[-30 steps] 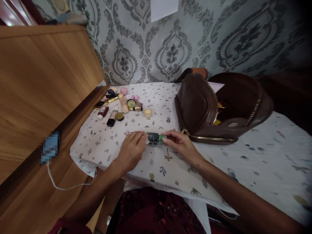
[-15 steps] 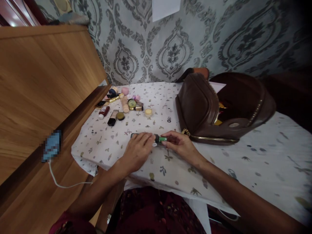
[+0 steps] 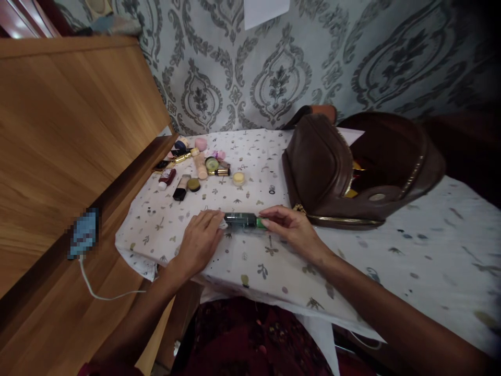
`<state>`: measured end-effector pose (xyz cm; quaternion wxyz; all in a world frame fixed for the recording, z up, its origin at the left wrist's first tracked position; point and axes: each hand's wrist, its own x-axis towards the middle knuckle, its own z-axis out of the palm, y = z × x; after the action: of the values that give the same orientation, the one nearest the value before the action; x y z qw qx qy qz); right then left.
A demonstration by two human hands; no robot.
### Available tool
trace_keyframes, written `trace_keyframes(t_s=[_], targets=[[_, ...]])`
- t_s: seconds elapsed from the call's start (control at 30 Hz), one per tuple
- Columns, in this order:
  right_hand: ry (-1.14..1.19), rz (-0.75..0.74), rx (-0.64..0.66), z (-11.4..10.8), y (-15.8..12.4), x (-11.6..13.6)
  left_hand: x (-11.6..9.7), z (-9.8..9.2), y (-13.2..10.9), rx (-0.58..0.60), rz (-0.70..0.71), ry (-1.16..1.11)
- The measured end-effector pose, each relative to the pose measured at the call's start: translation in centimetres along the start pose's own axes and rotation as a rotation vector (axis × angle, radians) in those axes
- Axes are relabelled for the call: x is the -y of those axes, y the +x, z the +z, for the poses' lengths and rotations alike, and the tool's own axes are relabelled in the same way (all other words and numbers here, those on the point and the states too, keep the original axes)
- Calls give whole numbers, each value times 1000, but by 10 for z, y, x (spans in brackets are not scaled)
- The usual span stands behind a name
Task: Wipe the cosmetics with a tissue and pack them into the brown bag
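Observation:
A dark green bottle point(image 3: 240, 220) with a bright green end lies level just above or on the patterned cloth, in front of me. My right hand point(image 3: 291, 230) pinches its green end between thumb and fingers. My left hand point(image 3: 199, 237) is closed at the bottle's other end, fingers held together. A small bit of white tissue point(image 3: 223, 224) peeks out under its fingertips, against the bottle; most of it is hidden by the hand. To the right of the bottle stands a brown leather bag point(image 3: 321, 172), unzipped and gaping, with something yellow inside.
Cosmetics lie at the back left, among them a dark red bottle point(image 3: 167, 178), a foundation bottle point(image 3: 182, 187) and a small cream jar point(image 3: 238, 178). The cloth-covered table point(image 3: 156, 230) meets a wooden panel point(image 3: 78, 94). A blurred blue item point(image 3: 83, 233) trails a white cable.
My left hand has slid left along the bottle with the white tissue, uncovering the bottle's middle. My right hand keeps its grip on the green end.

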<state>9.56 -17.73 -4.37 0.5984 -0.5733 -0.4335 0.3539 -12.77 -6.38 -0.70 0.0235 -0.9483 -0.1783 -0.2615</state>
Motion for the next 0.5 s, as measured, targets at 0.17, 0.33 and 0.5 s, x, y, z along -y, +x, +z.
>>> trace_keyframes(t_s=[0.17,0.33,0.5], targets=[[48,-11,-10,0,0,-2,-29,5,19,67,112,7],[61,-52,8,0,-2,-2,-47,7,35,89,191,8],[46,-43,7,1,-4,1,-36,2,29,104,144,-2]])
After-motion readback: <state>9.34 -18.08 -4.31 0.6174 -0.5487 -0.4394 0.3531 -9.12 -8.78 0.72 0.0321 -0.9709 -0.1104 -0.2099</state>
